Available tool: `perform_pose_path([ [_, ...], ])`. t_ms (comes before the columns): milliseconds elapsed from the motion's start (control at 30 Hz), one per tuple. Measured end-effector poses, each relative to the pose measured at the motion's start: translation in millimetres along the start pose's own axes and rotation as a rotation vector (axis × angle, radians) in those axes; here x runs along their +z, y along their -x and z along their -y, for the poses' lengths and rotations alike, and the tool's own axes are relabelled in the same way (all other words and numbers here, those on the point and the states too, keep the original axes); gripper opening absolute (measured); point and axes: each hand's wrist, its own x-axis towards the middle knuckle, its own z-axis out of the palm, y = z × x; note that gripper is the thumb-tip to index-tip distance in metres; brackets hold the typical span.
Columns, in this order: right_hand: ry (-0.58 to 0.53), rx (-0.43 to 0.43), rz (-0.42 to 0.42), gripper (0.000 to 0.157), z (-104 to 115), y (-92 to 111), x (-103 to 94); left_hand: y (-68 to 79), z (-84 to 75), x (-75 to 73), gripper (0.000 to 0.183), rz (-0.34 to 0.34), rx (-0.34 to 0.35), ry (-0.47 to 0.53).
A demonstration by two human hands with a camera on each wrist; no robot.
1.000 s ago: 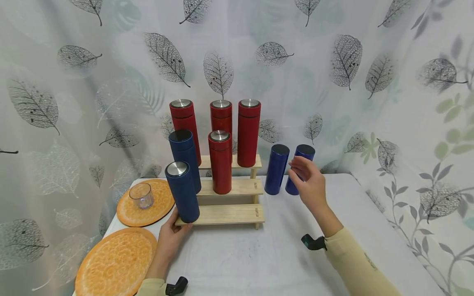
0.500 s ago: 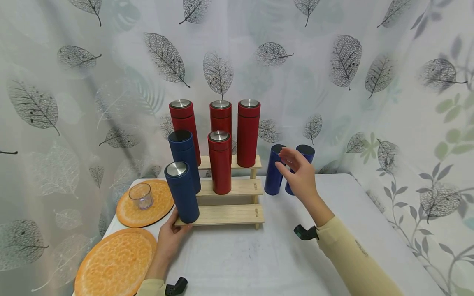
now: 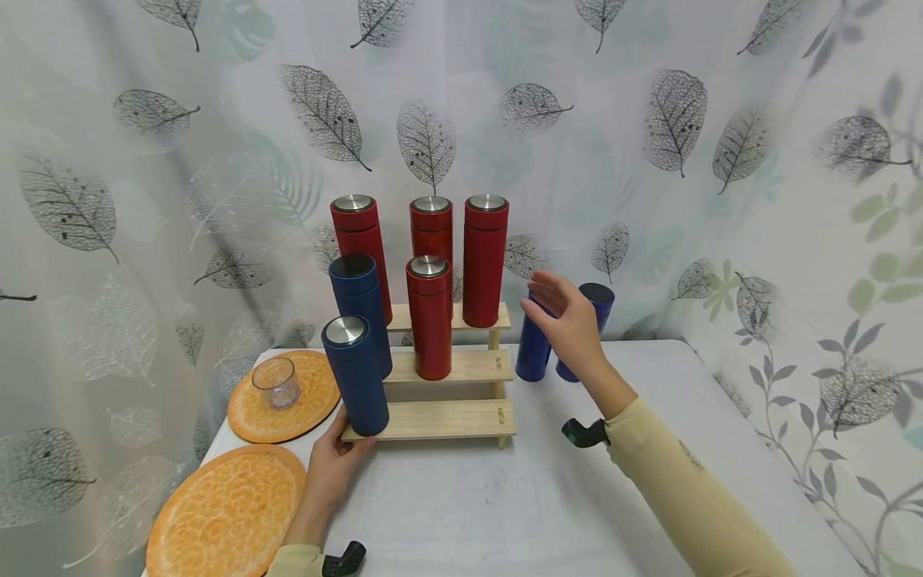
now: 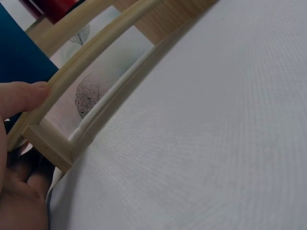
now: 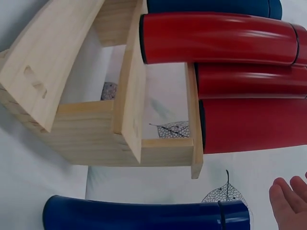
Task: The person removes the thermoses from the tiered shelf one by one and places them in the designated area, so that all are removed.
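A three-tier wooden rack [image 3: 447, 419] bears red and blue thermos bottles. My left hand [image 3: 334, 461] grips the left end of its lowest tier, the thumb [image 4: 29, 96] on the front edge and fingers under the board. Just above that hand stands a blue thermos with a silver lid [image 3: 356, 377]. My right hand [image 3: 570, 320] is raised, fingers loosely bent, in front of a dark blue thermos [image 3: 532, 353] right of the rack and hides part of it. In the right wrist view, the fingertips [image 5: 280, 191] are beyond the lid end of that blue thermos [image 5: 144, 215], apart from it.
Another dark blue thermos [image 3: 597, 298] stands behind the right hand. Three red thermoses, one of them here [image 3: 485, 264], line the top tier; a red [image 3: 429, 320] and a blue one [image 3: 358, 300] share the middle. Two orange placemats [image 3: 231, 513] lie left, a glass [image 3: 276, 383] on the farther.
My right hand has moved left and slightly up, from in front of the rightmost blue thermos to in front of the one nearer the rack. The left hand has stayed still.
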Motion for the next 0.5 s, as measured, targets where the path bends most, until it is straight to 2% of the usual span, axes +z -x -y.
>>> perform_pose_path([
  [200,-0.047,0.004,0.021,0.053,0.1,-12.5,5.5,-0.8,0.7,-0.3,0.088,0.001,0.004,-0.009],
  [500,-0.116,0.042,0.043,0.055,-14.5,-27.2,14.6,-0.2,-2.0,1.0,0.088,-0.003,0.002,-0.011],
])
